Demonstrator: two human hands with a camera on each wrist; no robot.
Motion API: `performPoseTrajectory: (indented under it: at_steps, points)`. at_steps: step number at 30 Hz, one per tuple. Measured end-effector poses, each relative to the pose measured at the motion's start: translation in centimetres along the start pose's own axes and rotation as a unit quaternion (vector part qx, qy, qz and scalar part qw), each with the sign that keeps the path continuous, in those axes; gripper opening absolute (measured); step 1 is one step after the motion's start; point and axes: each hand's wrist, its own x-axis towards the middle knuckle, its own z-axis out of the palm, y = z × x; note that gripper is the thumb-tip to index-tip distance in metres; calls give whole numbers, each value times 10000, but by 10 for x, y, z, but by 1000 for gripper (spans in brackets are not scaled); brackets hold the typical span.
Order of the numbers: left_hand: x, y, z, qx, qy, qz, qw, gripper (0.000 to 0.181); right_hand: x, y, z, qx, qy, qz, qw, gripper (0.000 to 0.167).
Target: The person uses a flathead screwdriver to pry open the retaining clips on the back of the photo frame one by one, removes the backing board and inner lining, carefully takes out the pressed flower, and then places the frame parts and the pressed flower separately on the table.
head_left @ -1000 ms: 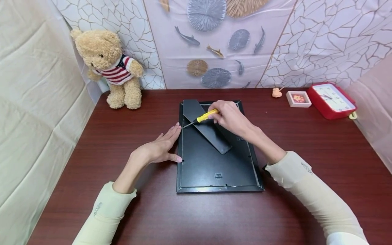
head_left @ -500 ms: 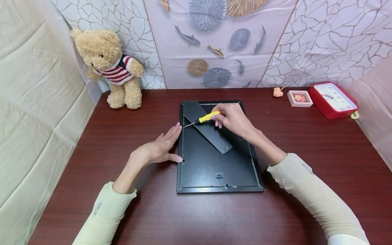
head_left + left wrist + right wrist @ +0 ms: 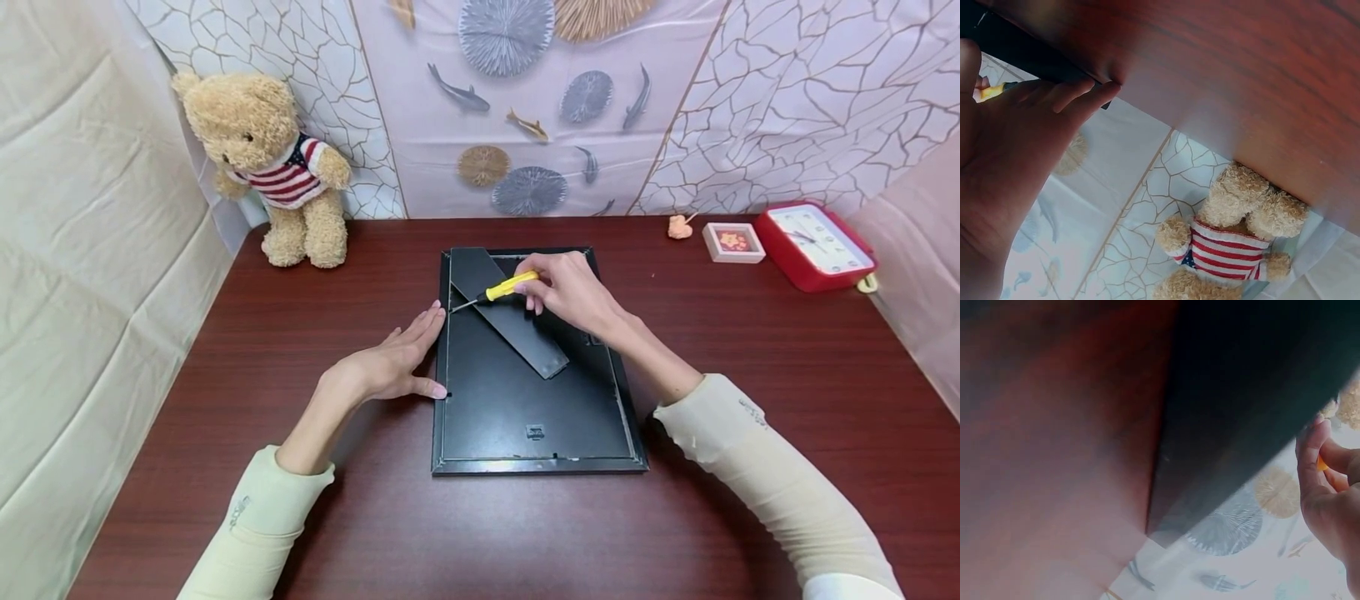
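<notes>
A black picture frame (image 3: pixel 577 400) is lying back side up in the middle of the bench (image 3: pixel 360 533), and a flat black stand (image 3: pixel 517 329) is running slantwise across its far half, from the far left corner toward the right. A small metal hanger (image 3: pixel 535 432) is sitting on the backing close to the near edge. A screwdriver (image 3: pixel 504 287) with a yellow handle is pointing left over the stand, its thin shaft reaching the left inner edge of the frame; whether the tip is pressing on anything there, I cannot tell. The right hand (image 3: pixel 570 287) is pinching the yellow handle between thumb and fingers above the far right part of the frame. The left hand (image 3: pixel 390 362) is resting at the frame's left side, fingers straight and thumb spread away from them, with the fingertips and thumb touching the edge. Pale sleeves (image 3: pixel 765 475) are covering both forearms. At the far left, a teddy bear (image 3: pixel 262 167) in a striped sweater is leaning by the wall. At the far right, a red clock (image 3: pixel 813 246) is lying tilted back, a small square box (image 3: pixel 733 242) is sitting just beside it, and a peach-coloured ornament (image 3: pixel 679 227) is lying farther left
</notes>
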Motion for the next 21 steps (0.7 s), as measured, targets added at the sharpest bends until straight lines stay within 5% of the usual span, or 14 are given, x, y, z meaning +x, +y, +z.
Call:
performPoseTrajectory:
  at_steps: [13,21]
  points:
    - [-3,6,-3,-59,-16,45,10000,124,20,-27,-9,-371,-261,-404,9982,8]
    - [2,-4,1,51,-35,43,10000,129,31,-49,-6,-560,-343,-587,9961,8]
